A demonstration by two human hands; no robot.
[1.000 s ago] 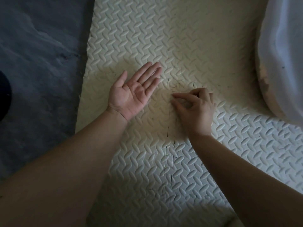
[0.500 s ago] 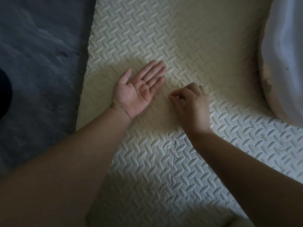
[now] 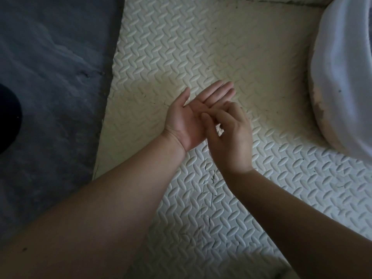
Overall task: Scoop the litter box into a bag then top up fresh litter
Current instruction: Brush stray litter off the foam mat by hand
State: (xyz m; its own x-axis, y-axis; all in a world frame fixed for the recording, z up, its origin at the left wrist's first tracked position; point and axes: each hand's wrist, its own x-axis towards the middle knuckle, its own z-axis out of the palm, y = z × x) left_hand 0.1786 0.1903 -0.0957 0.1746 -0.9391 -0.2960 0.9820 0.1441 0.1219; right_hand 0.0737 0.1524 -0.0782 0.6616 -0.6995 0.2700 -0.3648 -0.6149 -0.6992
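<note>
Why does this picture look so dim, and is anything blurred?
Head view: light is low and uneven, brightest on the foam mat under the wrists, murky over the dark floor; the curled fingers of the right hand look slightly smeared above the left hand.

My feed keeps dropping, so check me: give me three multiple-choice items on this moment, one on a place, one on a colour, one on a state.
1. Where is the white tub? A) left edge B) right edge C) between the arms
2. What colour is the mat? A) cream B) red C) blue
3. How is the left hand? A) fist B) gripping a scoop C) palm up, fingers straight
Answers: 1 B, it fills the upper right corner; 2 A, the patterned mat is cream; 3 C, its open palm faces the camera.
</note>
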